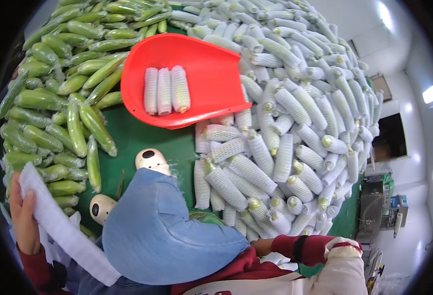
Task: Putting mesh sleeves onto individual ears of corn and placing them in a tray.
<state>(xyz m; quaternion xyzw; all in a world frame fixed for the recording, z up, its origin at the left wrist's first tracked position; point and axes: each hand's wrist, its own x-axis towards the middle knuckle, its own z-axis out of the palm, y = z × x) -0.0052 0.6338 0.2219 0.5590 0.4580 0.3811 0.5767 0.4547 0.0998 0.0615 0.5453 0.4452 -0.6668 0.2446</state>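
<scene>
At the lower left my left hand (26, 221) grips a long, flattened bundle of white foam net sleeves (61, 221), which slants down across my leg. My right hand (261, 247) is low beside my bent knee, at the near edge of a pile of net-sleeved corn ears (285, 157). Its fingers are mostly hidden, so what it touches does not show. Ahead of my feet lies a red scoop-shaped tray (211, 93) with three sleeved ears (164, 91) side by side in it. Green corn ears in clear film (44, 101) are heaped on the left.
My light-coloured shoes (152, 160) and blue-clad knee (152, 226) take up the middle, over a green floor (152, 140). The sleeved pile reaches far back and right. Machinery (378, 206) stands by the white wall (413, 152) at the right.
</scene>
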